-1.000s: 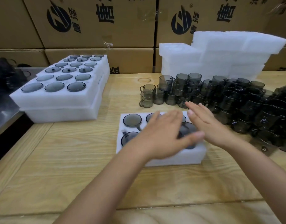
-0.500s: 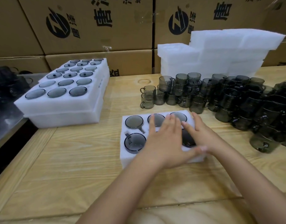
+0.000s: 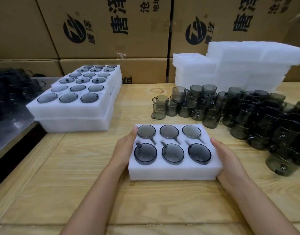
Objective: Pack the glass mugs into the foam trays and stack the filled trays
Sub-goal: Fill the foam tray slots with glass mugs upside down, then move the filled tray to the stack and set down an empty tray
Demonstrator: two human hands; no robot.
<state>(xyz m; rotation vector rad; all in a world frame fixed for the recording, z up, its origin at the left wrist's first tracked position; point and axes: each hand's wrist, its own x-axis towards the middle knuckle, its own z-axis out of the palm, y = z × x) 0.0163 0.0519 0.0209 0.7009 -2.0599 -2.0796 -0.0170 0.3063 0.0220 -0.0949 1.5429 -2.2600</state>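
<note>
1. Stack of filled trays (image 3: 74,114) sits at the far-left edge of the tabletop (image 3: 69,175). It is two layers deep and every top pocket holds a mug. I count this part as done.
2. Left hand (image 3: 124,150) clasps the left side of the six-pocket tray (image 3: 173,172), fingertips on its top face.
3. That tray is at the middle of the front edge, with six mugs (image 3: 173,152) seated in it. I cannot tell whether it is lifted or resting. It is packed but not yet stacked.
4. Right hand (image 3: 225,156) clasps the tray's right side, thumb on top.
5. Loose mugs (image 3: 247,116) crowd the right edge, many of them unpacked.
6. Empty foam trays (image 3: 239,70) are piled at the far-right corner. I judge plenty of work is left.
</note>
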